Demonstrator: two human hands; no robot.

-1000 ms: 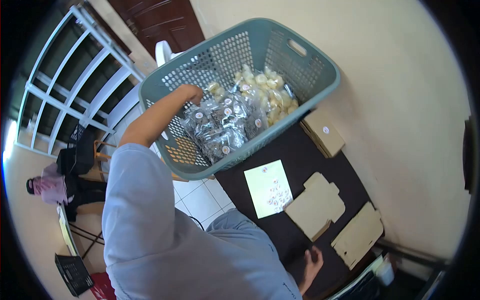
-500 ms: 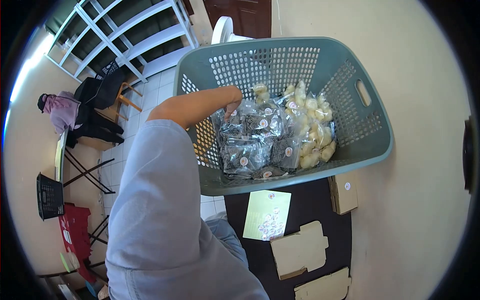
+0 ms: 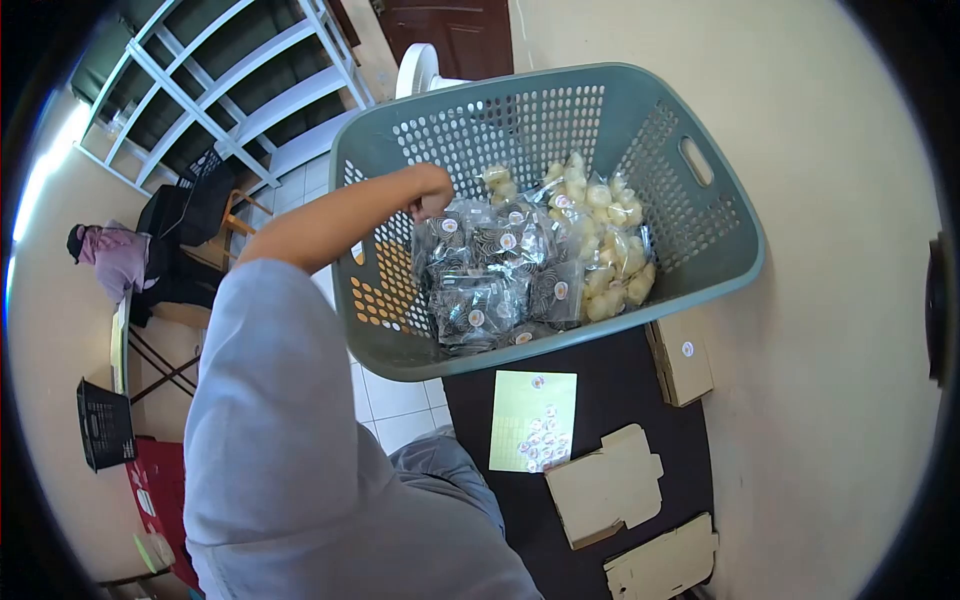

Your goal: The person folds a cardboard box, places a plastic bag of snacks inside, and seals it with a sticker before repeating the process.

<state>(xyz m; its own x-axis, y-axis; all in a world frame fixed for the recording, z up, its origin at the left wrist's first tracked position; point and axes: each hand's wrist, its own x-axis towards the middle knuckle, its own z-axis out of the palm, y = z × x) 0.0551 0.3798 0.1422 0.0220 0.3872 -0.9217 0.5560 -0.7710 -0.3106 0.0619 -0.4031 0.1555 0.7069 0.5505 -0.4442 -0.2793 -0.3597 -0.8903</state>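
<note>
Head view: dark packets (image 3: 482,290) lie heaped in the grey-green basket (image 3: 640,88), beneath the left hand (image 3: 432,190).

Its fingers curl downward near the basket's back left corner; whether they grip a packet cannot be told. The right hand is out of sight. Slick, overlapping plastic could let one packet slip or drag neighbours along; a sideways pull could mix them among the pale packets (image 3: 605,235) toward the right edge.

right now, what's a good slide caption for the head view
Left hand inside a grey-green basket, close to clear bags of dark pieces, with bags of pale pieces alongside.
</note>
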